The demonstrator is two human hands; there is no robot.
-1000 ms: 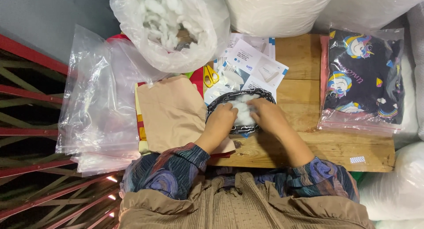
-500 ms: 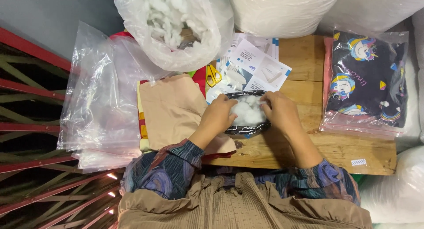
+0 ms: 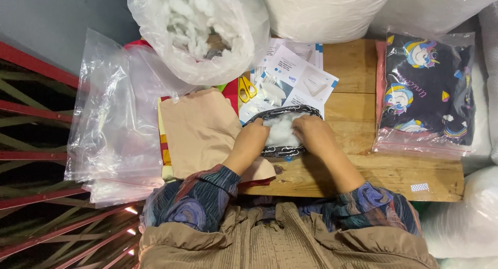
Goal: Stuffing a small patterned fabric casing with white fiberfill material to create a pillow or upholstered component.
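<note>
At frame centre, left hand (image 3: 258,136) grips the dark cover (image 3: 282,150) open; right hand (image 3: 313,131), fingers curled, presses stuffing (image 3: 282,129) in; best packed evenly into corners.

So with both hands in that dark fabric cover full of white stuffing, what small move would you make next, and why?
Probably press the white fluffy stuffing deeper into the dark patterned fabric cover. The left hand and right hand grip its open edges on the wooden table, and the stuffing bulges at the opening.
</note>
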